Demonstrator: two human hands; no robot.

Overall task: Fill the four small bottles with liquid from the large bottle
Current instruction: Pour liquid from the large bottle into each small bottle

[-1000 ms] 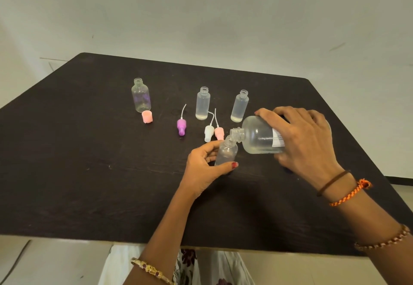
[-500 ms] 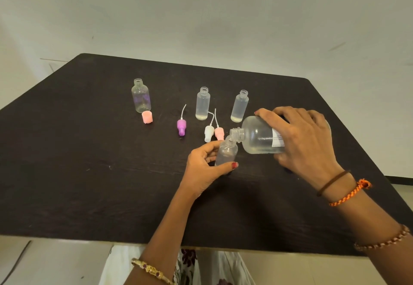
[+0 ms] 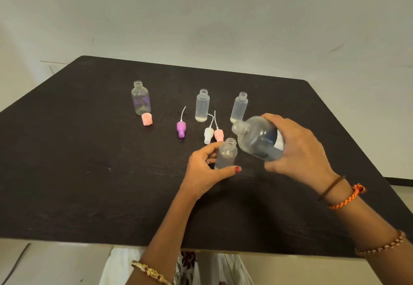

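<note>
My left grip [image 3: 207,168] pinches the small bottle [image 3: 226,154] upright on the bench [image 3: 67,173]; my right grip [image 3: 299,148] wraps the large bottle [image 3: 257,138], tilted, mouth just beside and above the small neck. I judge a pour is in hand here. Next move: realign mouths, tip gently.
</note>
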